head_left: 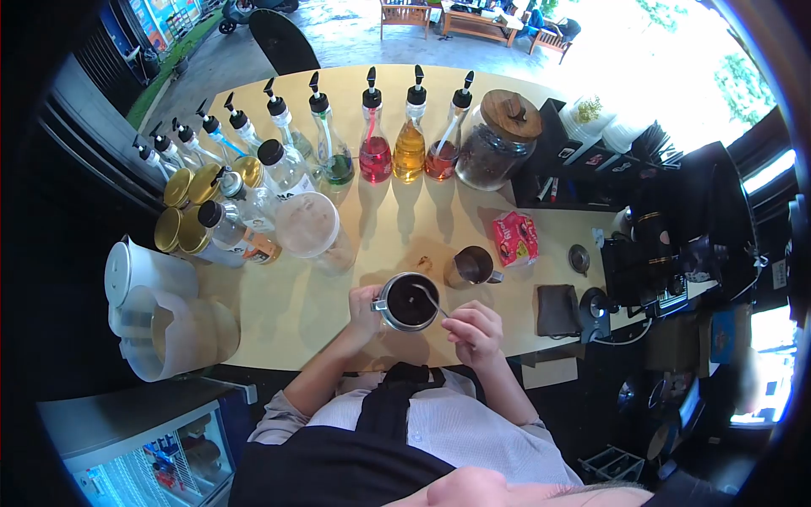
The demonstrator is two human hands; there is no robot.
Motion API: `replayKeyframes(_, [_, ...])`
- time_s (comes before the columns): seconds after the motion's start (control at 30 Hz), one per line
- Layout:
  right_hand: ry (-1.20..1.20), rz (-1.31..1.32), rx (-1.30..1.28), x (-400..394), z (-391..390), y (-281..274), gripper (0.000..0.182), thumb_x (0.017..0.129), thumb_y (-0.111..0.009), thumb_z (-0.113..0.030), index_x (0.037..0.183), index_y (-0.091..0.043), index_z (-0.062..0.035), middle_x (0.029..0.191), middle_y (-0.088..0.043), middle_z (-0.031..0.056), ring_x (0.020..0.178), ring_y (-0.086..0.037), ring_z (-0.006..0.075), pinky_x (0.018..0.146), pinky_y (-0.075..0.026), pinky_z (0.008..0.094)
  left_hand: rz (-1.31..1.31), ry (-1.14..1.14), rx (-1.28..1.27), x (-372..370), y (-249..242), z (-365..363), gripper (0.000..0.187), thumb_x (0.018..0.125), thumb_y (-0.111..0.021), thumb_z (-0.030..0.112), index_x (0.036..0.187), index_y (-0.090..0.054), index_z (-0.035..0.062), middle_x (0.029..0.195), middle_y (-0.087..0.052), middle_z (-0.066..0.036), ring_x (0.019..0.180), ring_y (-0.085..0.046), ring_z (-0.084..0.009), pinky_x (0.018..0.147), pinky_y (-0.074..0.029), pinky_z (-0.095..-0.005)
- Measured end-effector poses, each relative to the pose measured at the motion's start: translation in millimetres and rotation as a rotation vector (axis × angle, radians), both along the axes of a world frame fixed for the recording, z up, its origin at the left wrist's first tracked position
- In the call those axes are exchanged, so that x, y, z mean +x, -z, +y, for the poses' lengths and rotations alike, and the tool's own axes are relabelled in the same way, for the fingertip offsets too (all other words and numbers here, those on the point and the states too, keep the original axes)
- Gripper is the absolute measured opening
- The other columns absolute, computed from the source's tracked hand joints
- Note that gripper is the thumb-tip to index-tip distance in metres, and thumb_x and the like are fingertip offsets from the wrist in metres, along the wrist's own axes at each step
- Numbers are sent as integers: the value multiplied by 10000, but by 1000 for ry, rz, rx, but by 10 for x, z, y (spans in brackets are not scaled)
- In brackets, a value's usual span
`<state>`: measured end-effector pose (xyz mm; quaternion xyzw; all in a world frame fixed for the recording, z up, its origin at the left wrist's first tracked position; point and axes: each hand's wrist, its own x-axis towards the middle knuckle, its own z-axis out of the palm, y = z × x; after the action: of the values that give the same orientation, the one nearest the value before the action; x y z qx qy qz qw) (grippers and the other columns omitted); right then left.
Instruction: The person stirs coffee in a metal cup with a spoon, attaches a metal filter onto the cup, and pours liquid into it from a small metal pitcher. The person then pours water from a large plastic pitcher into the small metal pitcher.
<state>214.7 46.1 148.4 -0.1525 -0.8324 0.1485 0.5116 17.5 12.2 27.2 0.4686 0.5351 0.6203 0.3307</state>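
My left hand (365,309) is closed around the handle of the metal pitcher (411,302), dark contents inside, at the counter's (380,245) near edge, in front of the torso. My right hand (474,332) pinches a spoon (433,302), its far end in the pitcher's mouth. Second metal cup (473,267) just beyond, to the right, handle out; pink packet (515,237) past that. Pump bottles (374,148) line the far side.
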Motion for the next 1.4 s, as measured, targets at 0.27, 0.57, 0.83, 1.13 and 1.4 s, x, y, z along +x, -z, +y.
replayKeyframes(0.27, [138,-38,64,-15,-175,91,150,747,-658,-166,841,-612,-59,687,-574,50,548,-542,204,474,-426,294,-329,87,45,-27,243,16,462,866,-379,333,547,-476,13,532,-480,11,490,-411,-63,445,-306,-247])
replayKeyframes(0.57, [172,-30,37,-46,-220,64,200,856,-578,-213,823,-593,-17,680,-598,83,536,-549,214,493,-443,289,-353,126,-3,-47,190,6,411,870,-389,279,546,-438,31,555,-496,-7,500,-430,-58,452,-316,-227])
replayKeyframes(0.83, [166,27,-54,-3,-245,74,181,864,-573,-197,824,-587,-20,700,-608,88,567,-561,219,514,-450,292,-419,174,4,-99,396,5,435,879,-394,290,671,-574,-47,622,-588,-68,564,-559,-113,505,-438,-234])
replayKeyframes(1.13, [175,4,-45,8,-269,80,123,765,-654,-123,853,-611,-48,729,-609,58,572,-549,205,505,-440,281,-468,179,46,-84,310,-12,396,884,-397,255,673,-566,-34,644,-587,-51,575,-544,-90,509,-407,-217])
replayKeyframes(1.4, [152,243,-597,99,-306,146,111,758,-660,8,865,-633,-5,820,-608,107,643,-591,153,530,-475,242,-419,36,46,32,135,-52,391,901,-377,250,638,-536,7,608,-549,-3,542,-489,-58,485,-362,-222])
